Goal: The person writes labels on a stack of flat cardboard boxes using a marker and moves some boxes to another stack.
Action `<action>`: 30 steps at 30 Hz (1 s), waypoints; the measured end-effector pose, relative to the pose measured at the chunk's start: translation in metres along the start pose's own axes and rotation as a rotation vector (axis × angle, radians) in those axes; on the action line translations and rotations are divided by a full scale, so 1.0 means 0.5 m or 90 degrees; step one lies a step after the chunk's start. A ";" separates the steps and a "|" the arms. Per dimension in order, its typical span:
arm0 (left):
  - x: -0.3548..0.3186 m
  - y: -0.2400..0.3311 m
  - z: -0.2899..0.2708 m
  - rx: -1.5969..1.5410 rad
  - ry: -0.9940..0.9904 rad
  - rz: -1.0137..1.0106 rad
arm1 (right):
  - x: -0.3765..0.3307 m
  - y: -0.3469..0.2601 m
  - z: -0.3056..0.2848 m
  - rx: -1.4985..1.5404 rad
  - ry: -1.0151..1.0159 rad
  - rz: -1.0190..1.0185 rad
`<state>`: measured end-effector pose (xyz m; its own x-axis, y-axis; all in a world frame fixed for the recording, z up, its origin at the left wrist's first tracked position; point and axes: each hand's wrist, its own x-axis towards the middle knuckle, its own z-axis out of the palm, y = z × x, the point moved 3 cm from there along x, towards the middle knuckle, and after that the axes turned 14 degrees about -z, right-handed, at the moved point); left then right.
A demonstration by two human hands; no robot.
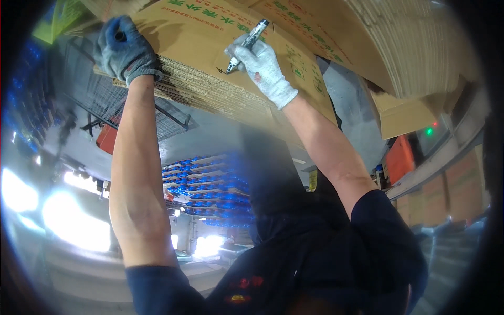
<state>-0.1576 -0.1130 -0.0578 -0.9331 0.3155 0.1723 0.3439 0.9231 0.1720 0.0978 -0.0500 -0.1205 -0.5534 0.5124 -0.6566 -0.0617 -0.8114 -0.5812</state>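
One marker: pinched between the thumb and fingers of your right hand, its barrel patched dark and white; it slants, with the tip lowest, over the face of the top carton.
Mark: a short dark scrawl on the carton, just beside the marker tip; I cannot tell whether the tip touches.
Left hand: your left hand has its fingers curled around a small dark cap, the round end facing you; it stands at the left end of the stack, and I cannot tell whether it presses there.
Stack: flattened cartons, many layers, with their corrugated edges toward you and green and red print on top.
Second stack: more flat cartons at the upper right, beyond your right hand.
Gloves: pale grey knit on both of you two hands, each with a reddish stain; your forearms are bare.
Mesh frame: below the stack, near your left forearm.
Blue rows: stacked layers between your forearms, blurred.
Red box: at the right, near a small green light.
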 end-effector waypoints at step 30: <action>-0.007 -0.020 0.006 -0.056 -0.024 -0.045 | 0.010 0.004 -0.002 -0.017 0.035 0.028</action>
<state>-0.1579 -0.1225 -0.0631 -0.9584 0.2594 0.1196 0.2827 0.9211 0.2678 0.0958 -0.0486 -0.1252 -0.5088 0.4919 -0.7065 -0.0155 -0.8257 -0.5639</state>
